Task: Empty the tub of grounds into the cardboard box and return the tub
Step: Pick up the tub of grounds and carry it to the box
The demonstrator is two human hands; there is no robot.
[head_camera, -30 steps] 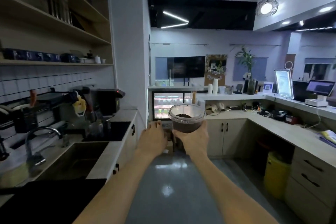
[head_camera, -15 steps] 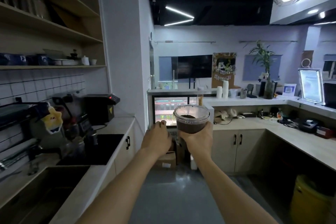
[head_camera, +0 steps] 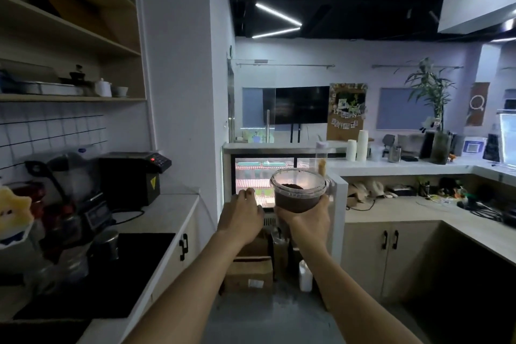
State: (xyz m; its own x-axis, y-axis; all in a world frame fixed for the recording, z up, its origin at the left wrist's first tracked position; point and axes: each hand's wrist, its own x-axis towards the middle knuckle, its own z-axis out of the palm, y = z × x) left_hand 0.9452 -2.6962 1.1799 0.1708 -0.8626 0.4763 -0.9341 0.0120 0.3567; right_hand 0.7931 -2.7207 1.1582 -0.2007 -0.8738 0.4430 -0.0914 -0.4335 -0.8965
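Tub (head_camera: pixel 298 190) upright, grounds inside, cupped from below by right hand (head_camera: pixel 307 225). Left hand (head_camera: pixel 241 219) beside it, loosely curled, holding nothing. Cardboard box (head_camera: pixel 250 274) on floor ahead. Emptying and return both outstanding.

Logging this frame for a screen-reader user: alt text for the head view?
The right hand holds a clear tub of dark coffee grounds upright at chest height; the left hand is beside it, empty. Ahead on the floor, cardboard boxes sit below a lit display fridge, between café counters.
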